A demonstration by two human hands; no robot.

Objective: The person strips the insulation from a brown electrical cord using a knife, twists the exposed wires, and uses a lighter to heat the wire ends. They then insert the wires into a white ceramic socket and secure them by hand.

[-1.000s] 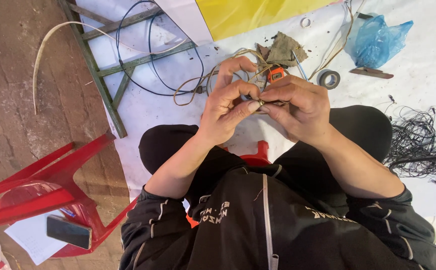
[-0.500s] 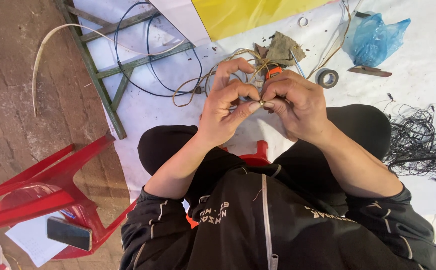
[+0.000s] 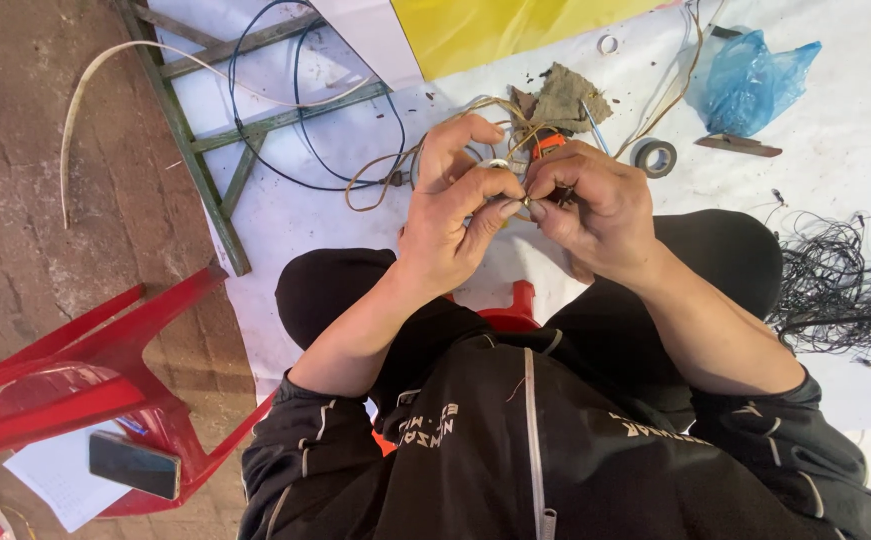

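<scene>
My left hand (image 3: 455,215) and my right hand (image 3: 595,205) meet above my knees, fingertips pinched together on a small metal piece (image 3: 521,207) with thin wire. The piece is mostly hidden by my fingers. Behind my hands lies a tangle of tan wires (image 3: 500,115), and an orange-handled tool (image 3: 548,142) shows just past my right knuckles. I sit on a red stool (image 3: 511,305), with black sleeves on both arms.
A red plastic chair (image 3: 95,370) lies at the left with a phone (image 3: 135,464) and paper by it. Also here: a green metal frame (image 3: 210,150) with dark cable, a tape roll (image 3: 654,157), a blue bag (image 3: 750,80), and a black wire heap (image 3: 845,290).
Both hands stay pinched together on the small piece with only slight finger shifts. The view has drifted a little.
</scene>
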